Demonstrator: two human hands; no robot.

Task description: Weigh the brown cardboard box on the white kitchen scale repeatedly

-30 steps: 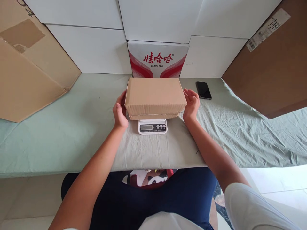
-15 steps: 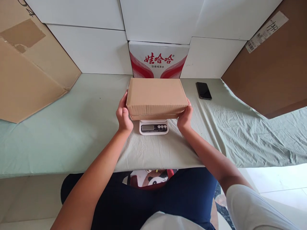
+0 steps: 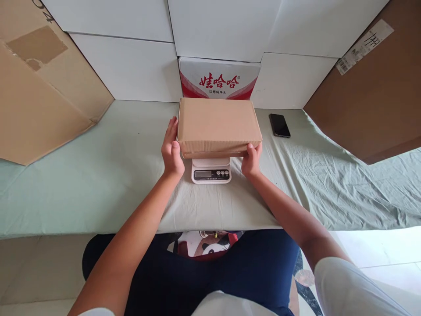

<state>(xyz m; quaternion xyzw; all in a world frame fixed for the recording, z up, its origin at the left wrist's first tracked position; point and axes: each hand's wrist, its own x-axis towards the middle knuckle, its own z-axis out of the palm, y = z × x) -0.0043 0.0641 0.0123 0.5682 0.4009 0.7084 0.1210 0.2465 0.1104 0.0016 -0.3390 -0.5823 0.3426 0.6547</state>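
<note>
Both hands are gripping the cardboard box (image 3: 219,126), the left hand (image 3: 172,151) and right hand (image 3: 251,159) each taking an end in its grip, holding it over the scale (image 3: 211,171) on the tabletop (image 3: 98,184), so weighing seems done and setting it elsewhere remains.

Tan cardboard box (image 3: 218,125); white scale (image 3: 211,170); pale green cloth (image 3: 98,175); black phone (image 3: 279,125).

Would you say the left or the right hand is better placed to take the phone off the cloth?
Right. The right hand grips the box end nearest the phone; the left hand holds the far end.
</note>
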